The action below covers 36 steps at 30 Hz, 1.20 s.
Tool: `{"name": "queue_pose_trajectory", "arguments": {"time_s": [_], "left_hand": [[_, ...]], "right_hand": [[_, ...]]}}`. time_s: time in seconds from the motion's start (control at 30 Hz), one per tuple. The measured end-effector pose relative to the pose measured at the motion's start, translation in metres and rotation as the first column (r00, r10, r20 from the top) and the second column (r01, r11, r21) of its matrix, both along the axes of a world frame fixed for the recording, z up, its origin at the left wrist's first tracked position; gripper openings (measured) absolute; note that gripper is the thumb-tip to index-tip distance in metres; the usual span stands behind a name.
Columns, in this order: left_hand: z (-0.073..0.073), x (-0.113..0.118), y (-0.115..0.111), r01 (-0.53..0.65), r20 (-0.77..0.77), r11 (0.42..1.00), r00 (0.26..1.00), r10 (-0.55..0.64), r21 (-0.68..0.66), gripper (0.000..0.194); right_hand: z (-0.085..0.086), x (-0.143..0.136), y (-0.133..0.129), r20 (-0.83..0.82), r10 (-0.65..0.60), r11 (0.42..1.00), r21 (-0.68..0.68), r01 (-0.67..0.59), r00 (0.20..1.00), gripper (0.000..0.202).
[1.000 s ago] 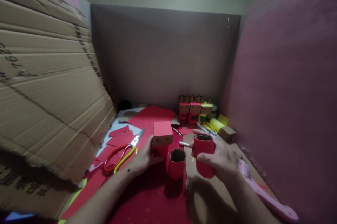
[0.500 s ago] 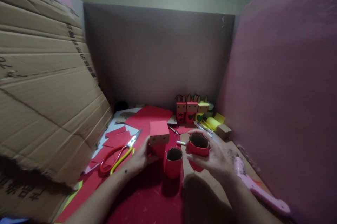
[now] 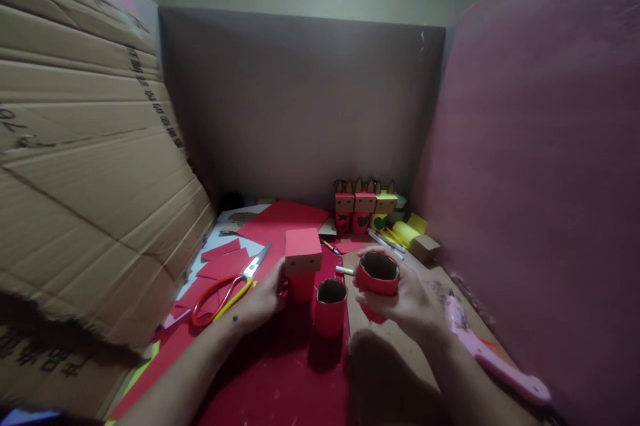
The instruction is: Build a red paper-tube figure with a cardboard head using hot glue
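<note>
A: What could catch you out closest in?

B: The standing red tube point(image 3: 330, 316), upright on the tabletop point(image 3: 275, 379) between your two hands, open end up. Nothing holds it, so an inward swing of either hand could tip it.

A: And your right hand point(image 3: 407, 299)?

B: You have it wrapped around the held red tube point(image 3: 376, 287), thumb across the near side, open end leaning toward you. Squeeze hard and the rim could buckle, since the wall looks thin. That tube lies within your grip, to the right of the standing one and apart from it.

A: What about your left hand point(image 3: 267, 296)?

B: It's against the left side of the box-topped figure point(image 3: 303, 251). Your fingers pass out of sight, so I can't tell whether they grip or merely touch. The wide head might make it topple if nudged. Your scissors point(image 3: 235, 296) lie just beside that wrist; a sweep of the forearm could drag them.

A: Farther off?

B: Three finished-looking figures point(image 3: 365, 203) stand toward the back wall, well apart from both your hands.
</note>
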<state>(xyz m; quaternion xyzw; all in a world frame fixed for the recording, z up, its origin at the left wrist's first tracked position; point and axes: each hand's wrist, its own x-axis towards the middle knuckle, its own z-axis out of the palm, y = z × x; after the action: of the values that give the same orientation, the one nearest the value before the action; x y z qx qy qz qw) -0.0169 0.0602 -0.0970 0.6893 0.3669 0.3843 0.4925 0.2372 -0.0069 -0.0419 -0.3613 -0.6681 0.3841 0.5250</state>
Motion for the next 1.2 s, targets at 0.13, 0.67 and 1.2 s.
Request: {"name": "queue_pose_trajectory", "arguments": {"time_s": [0.13, 0.67, 1.2], "left_hand": [[-0.001, -0.004, 0.004, 0.026, 0.084, 0.997, 0.996, -0.02, -0.072, 0.068], [0.049, -0.025, -0.014, -0.593, 0.091, 0.786, 0.805, 0.587, 0.177, 0.039], [0.019, -0.068, -0.034, -0.333, -0.846, 0.865, 0.257, 0.467, 0.376, 0.032]], "right_hand": [[0.004, -0.002, -0.002, 0.003, -0.034, 0.999, 0.009, 0.034, 0.999, 0.041], [0.004, 0.0, -0.005, 0.002, 0.04, 0.999, 0.014, -0.04, 0.999, 0.042], [0.003, -0.017, -0.024, 0.086, 0.441, 0.883, -0.218, -0.415, 0.893, 0.048]]}}
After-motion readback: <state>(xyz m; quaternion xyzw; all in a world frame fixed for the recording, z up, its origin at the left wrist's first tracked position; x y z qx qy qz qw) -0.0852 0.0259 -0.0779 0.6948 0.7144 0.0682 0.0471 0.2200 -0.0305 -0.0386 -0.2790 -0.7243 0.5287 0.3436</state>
